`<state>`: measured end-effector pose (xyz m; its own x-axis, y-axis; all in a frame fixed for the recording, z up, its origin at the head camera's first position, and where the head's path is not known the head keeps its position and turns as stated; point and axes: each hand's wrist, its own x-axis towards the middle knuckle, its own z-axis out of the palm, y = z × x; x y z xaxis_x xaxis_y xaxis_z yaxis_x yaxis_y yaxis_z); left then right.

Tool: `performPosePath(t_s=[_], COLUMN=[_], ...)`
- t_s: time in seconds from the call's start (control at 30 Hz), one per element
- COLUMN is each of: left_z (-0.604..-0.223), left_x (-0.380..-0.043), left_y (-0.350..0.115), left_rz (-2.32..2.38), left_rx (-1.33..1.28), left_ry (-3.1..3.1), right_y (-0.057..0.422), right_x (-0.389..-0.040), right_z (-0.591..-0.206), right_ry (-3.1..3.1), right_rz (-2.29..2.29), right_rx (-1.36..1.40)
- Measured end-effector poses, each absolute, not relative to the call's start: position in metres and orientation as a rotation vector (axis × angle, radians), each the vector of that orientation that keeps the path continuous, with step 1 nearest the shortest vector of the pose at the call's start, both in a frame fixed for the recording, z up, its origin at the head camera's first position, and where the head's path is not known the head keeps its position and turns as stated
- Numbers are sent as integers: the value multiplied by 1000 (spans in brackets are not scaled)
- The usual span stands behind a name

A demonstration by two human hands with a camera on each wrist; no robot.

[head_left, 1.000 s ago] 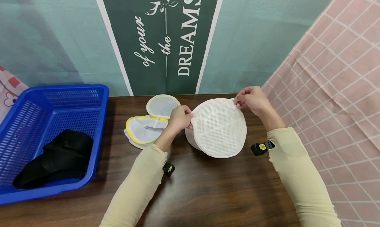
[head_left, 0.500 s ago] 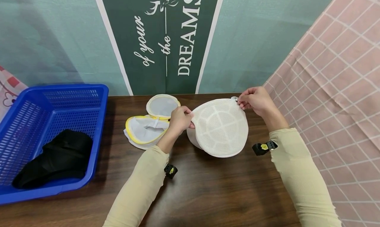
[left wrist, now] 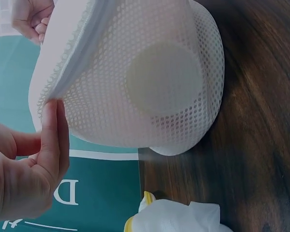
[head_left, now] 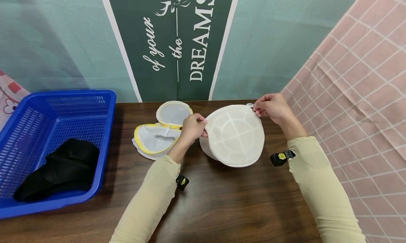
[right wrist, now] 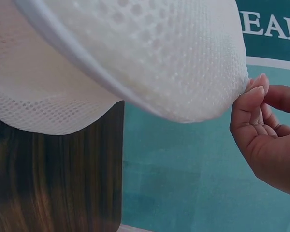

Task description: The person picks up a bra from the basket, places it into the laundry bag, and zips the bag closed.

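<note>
right of center in the head view, a white bag (head_left: 235,139) held between two gripping hands. pinched at the upper left edge by the left hand (head_left: 192,127), with fingertips close together on the rim; pinched at the upper right edge by the right hand (head_left: 272,108), thumb against finger, just beside a small pale tab (head_left: 249,105). made of soft, slightly see-through mesh, with a round face toward the head camera and a rounded body below. edged with zipper-like teeth in the left wrist view, and marked by a pale disc showing through the holes. hard to tell about contact with the table (head_left: 222,207), dark brown and glossy with wood grain.

near the left hand, a second bag (head_left: 150,140) of thin white cloth trimmed in yellow, with a round gray mesh panel (head_left: 174,114) at the top. at the left of the frame, a blue basket (head_left: 105,140) of perforated plastic, with crumpled black cloth (head_left: 63,169) inside.
</note>
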<state>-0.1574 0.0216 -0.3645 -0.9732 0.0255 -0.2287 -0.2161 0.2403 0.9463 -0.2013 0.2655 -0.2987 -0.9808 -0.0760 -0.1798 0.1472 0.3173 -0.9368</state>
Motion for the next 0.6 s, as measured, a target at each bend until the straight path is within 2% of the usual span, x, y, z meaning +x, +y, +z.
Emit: performPosePath(t_s=[0.6], left_z=[-362], left_x=[-161], left_y=[18], left_rz=[1875], left_rx=[-174], left_ry=[2149], right_y=[274], right_x=[-217], right_z=[-315], right_ry=[2306], right_rz=[-1776], right_rx=[141])
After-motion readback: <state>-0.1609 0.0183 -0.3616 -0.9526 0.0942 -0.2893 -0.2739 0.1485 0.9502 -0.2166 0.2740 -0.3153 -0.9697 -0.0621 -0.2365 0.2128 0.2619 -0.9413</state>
